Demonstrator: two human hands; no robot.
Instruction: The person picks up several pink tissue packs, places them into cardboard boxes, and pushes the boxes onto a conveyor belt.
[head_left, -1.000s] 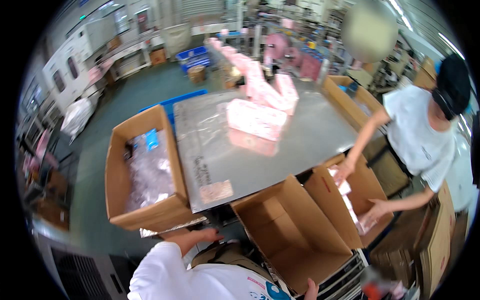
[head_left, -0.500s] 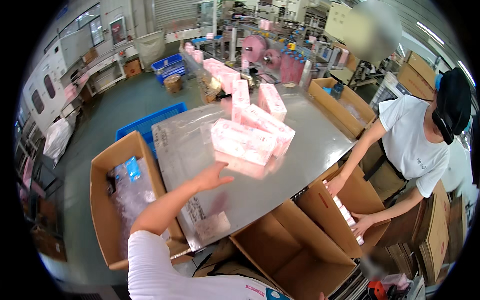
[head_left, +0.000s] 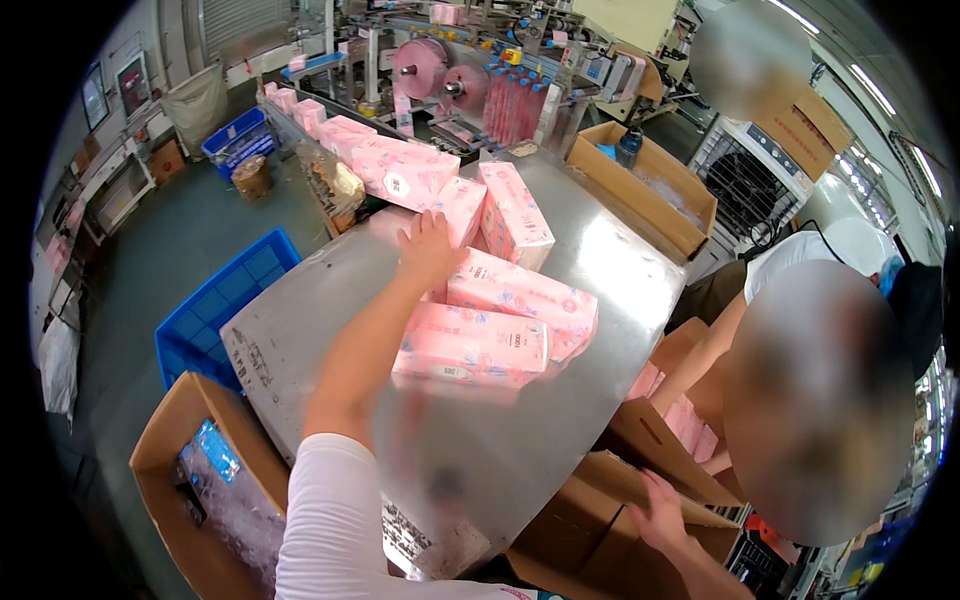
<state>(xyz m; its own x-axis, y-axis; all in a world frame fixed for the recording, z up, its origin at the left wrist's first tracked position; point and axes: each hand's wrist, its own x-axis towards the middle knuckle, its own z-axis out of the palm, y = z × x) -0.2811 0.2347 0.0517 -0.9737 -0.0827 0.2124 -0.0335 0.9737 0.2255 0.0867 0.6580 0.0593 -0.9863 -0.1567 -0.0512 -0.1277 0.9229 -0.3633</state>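
Observation:
My left hand (head_left: pixel 430 248) reaches across the metal table (head_left: pixel 450 450) to the end of a pink wrapped pack (head_left: pixel 460 208). Its fingers are stretched and lie against that pack. Close by are an upright pink pack (head_left: pixel 515 215) and two more lying packs, one pink pack (head_left: pixel 525 300) behind a nearer pink pack (head_left: pixel 470 345). At the lower right, my right hand (head_left: pixel 662 512) is over an open cardboard box (head_left: pixel 570 530), by its rim, with thumb and fingers apart. Whether it touches the cardboard I cannot tell.
A line of pink packs (head_left: pixel 345 135) runs along the conveyor into the table's far left. A carton with plastic bags (head_left: pixel 150 450) and a blue crate (head_left: pixel 190 325) stand left. On the right, a co-worker's arm (head_left: pixel 700 365) reaches into a carton of pink packs (head_left: pixel 685 425).
My left hand has moved forward from the near packs to the farther pack. My right hand has come into view over the open box. The co-worker has bent lower, and the view has shifted.

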